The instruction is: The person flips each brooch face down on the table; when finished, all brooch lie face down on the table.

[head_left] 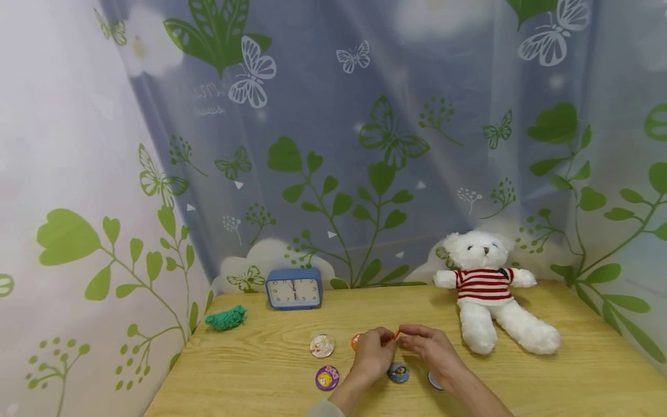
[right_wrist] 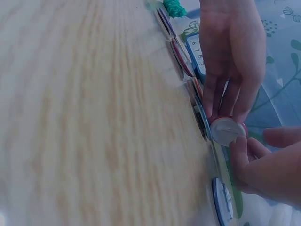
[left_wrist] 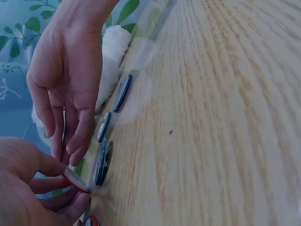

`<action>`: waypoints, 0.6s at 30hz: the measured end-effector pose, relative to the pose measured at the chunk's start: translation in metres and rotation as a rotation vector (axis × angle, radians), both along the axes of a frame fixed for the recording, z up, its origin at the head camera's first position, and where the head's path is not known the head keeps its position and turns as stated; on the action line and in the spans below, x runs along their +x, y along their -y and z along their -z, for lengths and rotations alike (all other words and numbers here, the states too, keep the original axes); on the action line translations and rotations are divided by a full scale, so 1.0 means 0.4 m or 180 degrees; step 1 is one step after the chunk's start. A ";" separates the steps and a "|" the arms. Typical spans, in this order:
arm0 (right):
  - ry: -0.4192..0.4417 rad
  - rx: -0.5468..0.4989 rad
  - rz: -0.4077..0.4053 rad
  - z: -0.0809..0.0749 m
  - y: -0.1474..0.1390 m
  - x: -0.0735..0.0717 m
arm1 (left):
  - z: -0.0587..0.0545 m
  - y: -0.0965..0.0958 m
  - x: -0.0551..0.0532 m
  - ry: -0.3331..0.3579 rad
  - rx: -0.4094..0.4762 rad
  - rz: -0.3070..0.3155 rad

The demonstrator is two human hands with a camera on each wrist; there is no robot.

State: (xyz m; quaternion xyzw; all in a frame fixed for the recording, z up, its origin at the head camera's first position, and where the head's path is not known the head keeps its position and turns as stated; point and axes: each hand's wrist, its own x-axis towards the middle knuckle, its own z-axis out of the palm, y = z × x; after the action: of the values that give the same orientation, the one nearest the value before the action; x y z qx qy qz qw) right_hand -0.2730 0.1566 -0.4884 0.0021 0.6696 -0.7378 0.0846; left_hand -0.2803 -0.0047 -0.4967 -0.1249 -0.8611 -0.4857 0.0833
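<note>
In the head view my left hand (head_left: 371, 356) pinches a round pin badge (head_left: 396, 335) with a red-orange rim, held up on edge. Its pale back (right_wrist: 225, 132) shows in the right wrist view, with the left fingers at its rim. My right hand (head_left: 435, 352) is just to the right, fingers loosely extended, fingertips right at the badge's edge. Beneath the hands lies a dark blue badge (head_left: 398, 373). Another badge (head_left: 435, 380) is partly hidden by the right hand, and an orange badge (head_left: 356, 341) partly by the left.
Left of the hands lie a pale illustrated badge (head_left: 322, 346) and a purple badge (head_left: 327, 377) with a yellow figure. A blue clock (head_left: 294, 288) and a green bundle (head_left: 226, 318) stand farther back. A white teddy bear (head_left: 484, 286) sits at right against the printed curtain (head_left: 323, 174).
</note>
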 end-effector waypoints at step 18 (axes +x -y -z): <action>-0.0167 0.0365 0.0090 -0.001 0.008 0.009 | 0.013 -0.001 -0.008 0.0256 0.0625 0.0029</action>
State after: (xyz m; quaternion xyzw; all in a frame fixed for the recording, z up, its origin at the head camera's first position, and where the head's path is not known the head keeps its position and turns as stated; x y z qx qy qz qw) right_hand -0.2695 0.1532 -0.4880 -0.0030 0.7127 -0.6992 0.0563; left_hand -0.2833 -0.0042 -0.5020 -0.1004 -0.8114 -0.5728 0.0583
